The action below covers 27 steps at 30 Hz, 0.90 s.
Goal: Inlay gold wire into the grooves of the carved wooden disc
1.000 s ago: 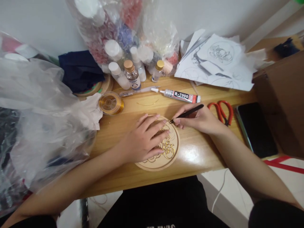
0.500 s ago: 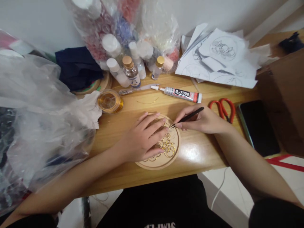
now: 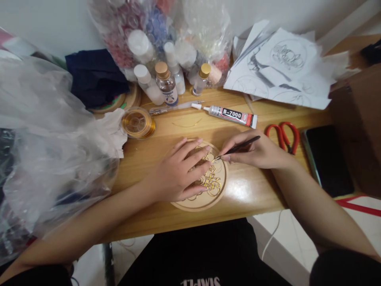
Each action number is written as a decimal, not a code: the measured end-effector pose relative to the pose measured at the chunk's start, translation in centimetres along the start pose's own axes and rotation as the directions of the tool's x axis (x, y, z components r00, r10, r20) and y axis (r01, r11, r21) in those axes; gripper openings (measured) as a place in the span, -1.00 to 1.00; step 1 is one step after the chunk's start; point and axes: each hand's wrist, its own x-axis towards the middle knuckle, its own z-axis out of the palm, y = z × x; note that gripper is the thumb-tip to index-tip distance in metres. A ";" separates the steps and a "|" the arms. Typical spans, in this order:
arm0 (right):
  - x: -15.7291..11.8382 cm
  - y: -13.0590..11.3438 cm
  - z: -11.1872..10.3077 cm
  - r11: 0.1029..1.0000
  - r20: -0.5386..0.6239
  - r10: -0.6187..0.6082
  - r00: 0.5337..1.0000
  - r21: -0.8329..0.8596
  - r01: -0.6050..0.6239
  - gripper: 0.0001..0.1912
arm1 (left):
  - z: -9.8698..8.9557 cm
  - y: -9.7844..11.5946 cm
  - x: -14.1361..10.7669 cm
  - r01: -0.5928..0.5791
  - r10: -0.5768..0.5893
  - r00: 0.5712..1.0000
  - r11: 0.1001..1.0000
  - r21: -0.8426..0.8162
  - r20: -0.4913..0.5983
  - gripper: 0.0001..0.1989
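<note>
A round wooden plaque (image 3: 196,205) with gold wire outlines (image 3: 213,184) lies on the table near its front edge. Spread over the plaque's left and middle part is my left hand (image 3: 181,172), fingers apart and palm down, covering some of the wire design. My right hand (image 3: 253,151) is at the plaque's right edge, pinching black tweezers (image 3: 242,145). The tweezers' tips point down at the plaque's upper right part, close to my left fingertips. Whether anything is between the tips is too small to tell.
A wire spool (image 3: 138,123), a pen (image 3: 178,107), a glue tube (image 3: 232,115) and small bottles (image 3: 167,85) stand or lie behind the plaque. Red-handled scissors (image 3: 284,137) and a phone (image 3: 329,161) are at right, papers (image 3: 279,67) behind, plastic bags (image 3: 44,151) at left.
The view has shifted slightly, so the things on the table appear a little displaced. Both hands keep nearly the same pose over the plaque, with the tweezers still in my right hand.
</note>
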 end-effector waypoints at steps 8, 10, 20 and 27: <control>0.0 0.0 0.0 0.998 0.009 -0.029 1.000 -0.049 0.030 -0.80 | -0.1 0.1 0.1 -0.002 0.003 1.000 1.000 0.004 -0.013 -0.54; 0.0 0.0 0.0 0.999 0.015 -0.038 0.999 -0.038 0.038 -0.80 | 0.0 0.1 0.2 -0.003 0.003 1.000 1.000 0.004 -0.022 -0.52; 0.0 0.2 0.0 0.999 0.017 -0.048 0.999 -0.006 0.048 -0.86 | 0.0 0.1 0.2 -0.007 0.007 1.000 1.000 0.015 -0.018 -0.51; 0.1 0.3 0.1 0.999 0.010 -0.052 0.999 -0.004 0.052 -0.87 | 0.0 0.0 0.2 -0.010 0.010 1.000 1.000 0.023 -0.018 -0.51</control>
